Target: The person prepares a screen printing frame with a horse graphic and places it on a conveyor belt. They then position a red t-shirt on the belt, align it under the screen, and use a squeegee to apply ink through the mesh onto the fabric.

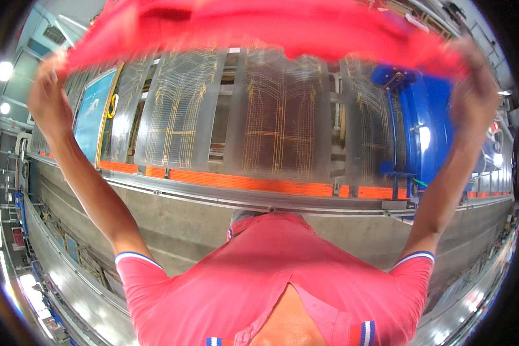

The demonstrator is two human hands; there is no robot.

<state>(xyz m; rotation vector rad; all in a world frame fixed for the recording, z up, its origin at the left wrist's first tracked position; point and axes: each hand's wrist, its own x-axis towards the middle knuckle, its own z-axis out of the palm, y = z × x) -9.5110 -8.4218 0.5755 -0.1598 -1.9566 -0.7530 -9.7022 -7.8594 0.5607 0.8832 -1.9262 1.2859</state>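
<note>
A red cloth (259, 26) is stretched across the top of the view, blurred, held up between both raised arms. My left hand (47, 95) grips its left end at the upper left. My right hand (473, 86) grips its right end at the upper right. Both forearms rise from the short sleeves of a pink collared shirt (259, 277) that fills the lower middle.
Behind the cloth stands a long machine with grey panels of fine yellowish threads (271, 121). An orange strip (242, 183) and a metal rail (213, 199) run along its base. A blue machine housing (424, 132) is at the right. Bright lamps (4, 70) shine at the left edge.
</note>
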